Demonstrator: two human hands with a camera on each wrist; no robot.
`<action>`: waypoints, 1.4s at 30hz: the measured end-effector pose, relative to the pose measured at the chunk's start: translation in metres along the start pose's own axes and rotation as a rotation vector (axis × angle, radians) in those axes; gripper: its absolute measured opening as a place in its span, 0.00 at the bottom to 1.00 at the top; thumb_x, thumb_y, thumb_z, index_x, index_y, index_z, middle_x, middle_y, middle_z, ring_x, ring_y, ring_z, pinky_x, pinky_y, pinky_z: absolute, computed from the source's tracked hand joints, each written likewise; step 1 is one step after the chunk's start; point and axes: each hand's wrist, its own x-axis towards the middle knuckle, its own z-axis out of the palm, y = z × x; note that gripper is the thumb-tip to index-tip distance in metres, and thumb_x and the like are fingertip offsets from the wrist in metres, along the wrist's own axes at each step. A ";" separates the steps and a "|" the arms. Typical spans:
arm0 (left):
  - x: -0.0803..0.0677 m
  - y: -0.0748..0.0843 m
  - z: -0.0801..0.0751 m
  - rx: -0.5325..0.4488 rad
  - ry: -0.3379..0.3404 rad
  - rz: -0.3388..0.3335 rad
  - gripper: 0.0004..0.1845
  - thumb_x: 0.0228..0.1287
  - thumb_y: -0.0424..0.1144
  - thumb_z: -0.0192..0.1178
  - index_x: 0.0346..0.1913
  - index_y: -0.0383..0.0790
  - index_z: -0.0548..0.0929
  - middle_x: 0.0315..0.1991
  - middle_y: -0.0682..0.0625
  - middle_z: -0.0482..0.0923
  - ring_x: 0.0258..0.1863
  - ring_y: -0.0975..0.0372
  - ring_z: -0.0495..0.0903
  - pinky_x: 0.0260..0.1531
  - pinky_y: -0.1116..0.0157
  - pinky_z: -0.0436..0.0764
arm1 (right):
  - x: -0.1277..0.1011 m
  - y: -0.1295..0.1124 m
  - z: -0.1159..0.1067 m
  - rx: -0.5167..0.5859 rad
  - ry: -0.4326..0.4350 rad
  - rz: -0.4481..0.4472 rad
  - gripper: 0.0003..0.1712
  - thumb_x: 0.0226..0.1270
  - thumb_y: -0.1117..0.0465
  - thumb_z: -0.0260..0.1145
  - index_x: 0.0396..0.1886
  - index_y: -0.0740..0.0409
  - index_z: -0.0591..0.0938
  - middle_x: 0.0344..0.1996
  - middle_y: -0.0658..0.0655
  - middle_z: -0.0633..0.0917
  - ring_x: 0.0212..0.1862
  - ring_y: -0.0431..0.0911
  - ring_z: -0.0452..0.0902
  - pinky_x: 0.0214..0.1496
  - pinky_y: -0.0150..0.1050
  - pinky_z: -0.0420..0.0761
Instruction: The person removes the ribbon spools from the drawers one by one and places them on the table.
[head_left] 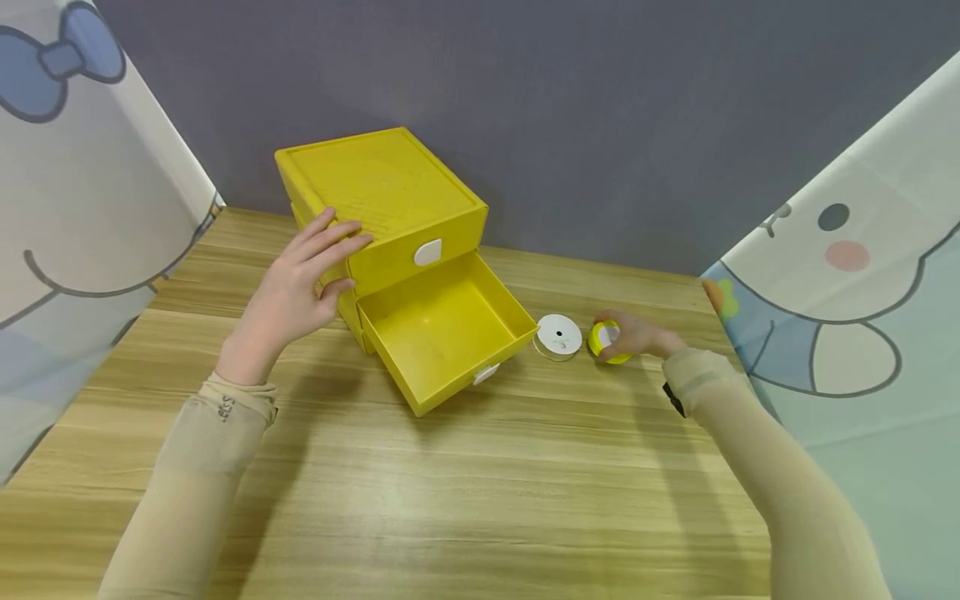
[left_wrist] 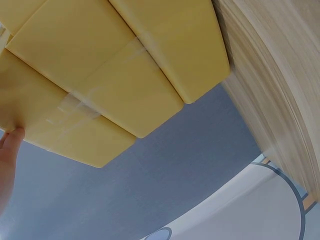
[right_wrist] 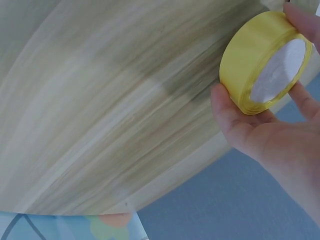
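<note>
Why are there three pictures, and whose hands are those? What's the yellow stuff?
These are a person's two bare hands, filmed by three small cameras at once. The big picture comes from a camera on the person's head, looking down at a wooden table. The other two come from cameras worn on each wrist, so they look very close and tilted.

On the table stands a yellow drawer box with its bottom drawer pulled open. The left hand rests with straight fingers against the box's side. Beside the drawer lies a white spool. The right hand holds a roll of yellow ribbon; you see it best in the right wrist picture.
</note>
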 end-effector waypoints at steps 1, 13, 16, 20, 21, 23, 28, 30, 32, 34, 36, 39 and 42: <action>0.000 0.000 0.000 -0.001 0.000 0.000 0.32 0.50 0.17 0.63 0.61 0.37 0.76 0.63 0.39 0.73 0.72 0.45 0.61 0.73 0.51 0.64 | 0.001 0.000 0.000 -0.002 0.000 0.003 0.46 0.53 0.59 0.71 0.68 0.67 0.61 0.66 0.74 0.63 0.63 0.65 0.63 0.66 0.64 0.68; 0.003 0.000 0.001 -0.004 -0.006 0.004 0.32 0.49 0.17 0.63 0.61 0.36 0.76 0.63 0.39 0.73 0.72 0.45 0.61 0.74 0.51 0.63 | 0.005 0.003 0.009 -0.069 0.021 0.070 0.44 0.53 0.56 0.72 0.67 0.60 0.63 0.65 0.75 0.61 0.62 0.64 0.60 0.60 0.61 0.71; 0.003 0.000 0.001 -0.004 -0.005 0.007 0.32 0.49 0.17 0.63 0.61 0.37 0.76 0.63 0.39 0.73 0.72 0.45 0.61 0.73 0.51 0.64 | 0.004 0.003 0.010 -0.071 0.011 0.084 0.44 0.53 0.55 0.71 0.67 0.60 0.62 0.65 0.77 0.58 0.61 0.65 0.58 0.58 0.61 0.72; 0.003 -0.001 0.001 -0.003 -0.004 0.010 0.32 0.50 0.18 0.64 0.61 0.37 0.76 0.64 0.39 0.73 0.72 0.45 0.61 0.73 0.51 0.64 | 0.004 0.003 0.010 -0.064 0.010 0.087 0.44 0.53 0.56 0.71 0.67 0.61 0.62 0.65 0.78 0.57 0.61 0.66 0.58 0.56 0.60 0.73; 0.003 -0.001 0.001 -0.003 -0.004 0.011 0.32 0.49 0.18 0.64 0.61 0.37 0.76 0.64 0.39 0.73 0.72 0.45 0.61 0.73 0.51 0.64 | 0.004 0.003 0.011 -0.065 0.013 0.088 0.43 0.53 0.56 0.71 0.67 0.60 0.62 0.65 0.78 0.57 0.61 0.66 0.58 0.56 0.60 0.73; 0.003 -0.001 0.001 -0.001 -0.003 0.012 0.32 0.49 0.18 0.64 0.61 0.37 0.76 0.64 0.39 0.73 0.72 0.45 0.61 0.73 0.51 0.64 | 0.004 0.003 0.011 -0.063 0.016 0.084 0.43 0.53 0.56 0.71 0.67 0.60 0.62 0.65 0.78 0.57 0.61 0.66 0.59 0.55 0.59 0.74; 0.003 -0.001 0.001 0.004 -0.005 0.014 0.32 0.50 0.18 0.64 0.61 0.37 0.76 0.64 0.39 0.73 0.72 0.45 0.61 0.73 0.50 0.65 | 0.006 0.004 0.012 -0.064 0.022 0.071 0.43 0.53 0.57 0.71 0.67 0.61 0.62 0.64 0.79 0.57 0.61 0.67 0.58 0.55 0.61 0.73; 0.002 -0.001 0.001 0.006 -0.006 0.013 0.32 0.50 0.18 0.64 0.61 0.37 0.76 0.64 0.39 0.73 0.72 0.45 0.61 0.73 0.50 0.65 | 0.007 0.005 0.012 -0.067 0.025 0.066 0.44 0.52 0.57 0.71 0.67 0.62 0.62 0.64 0.79 0.58 0.61 0.67 0.57 0.56 0.63 0.72; 0.002 -0.001 0.001 0.006 -0.006 0.010 0.32 0.50 0.18 0.64 0.61 0.36 0.76 0.64 0.39 0.73 0.72 0.45 0.61 0.73 0.51 0.64 | 0.007 0.005 0.012 -0.063 0.023 0.059 0.44 0.52 0.57 0.71 0.67 0.62 0.62 0.64 0.79 0.58 0.61 0.67 0.57 0.56 0.64 0.72; 0.001 -0.001 0.001 0.006 -0.005 0.007 0.32 0.50 0.18 0.64 0.61 0.36 0.76 0.64 0.39 0.73 0.72 0.45 0.61 0.73 0.51 0.64 | 0.007 0.005 0.012 -0.060 0.021 0.057 0.45 0.52 0.57 0.72 0.68 0.61 0.62 0.64 0.78 0.58 0.62 0.67 0.56 0.58 0.66 0.71; 0.001 0.000 0.001 0.005 -0.004 0.002 0.32 0.50 0.18 0.64 0.61 0.36 0.76 0.64 0.39 0.73 0.72 0.46 0.61 0.73 0.51 0.65 | 0.007 0.005 0.011 -0.050 0.016 0.059 0.46 0.52 0.56 0.72 0.68 0.61 0.61 0.65 0.77 0.58 0.63 0.67 0.55 0.60 0.68 0.69; 0.000 0.000 0.001 0.003 -0.004 -0.001 0.32 0.50 0.18 0.64 0.62 0.37 0.76 0.64 0.39 0.73 0.72 0.46 0.61 0.73 0.51 0.65 | 0.005 0.004 0.010 -0.037 0.000 0.070 0.47 0.53 0.54 0.72 0.70 0.59 0.60 0.66 0.77 0.56 0.65 0.68 0.53 0.62 0.70 0.66; 0.000 0.000 0.000 0.004 -0.003 -0.001 0.32 0.50 0.18 0.64 0.62 0.37 0.76 0.64 0.39 0.73 0.72 0.46 0.61 0.73 0.50 0.65 | 0.002 0.002 0.007 -0.029 -0.009 0.066 0.49 0.54 0.52 0.72 0.71 0.60 0.58 0.69 0.77 0.52 0.68 0.70 0.47 0.64 0.73 0.62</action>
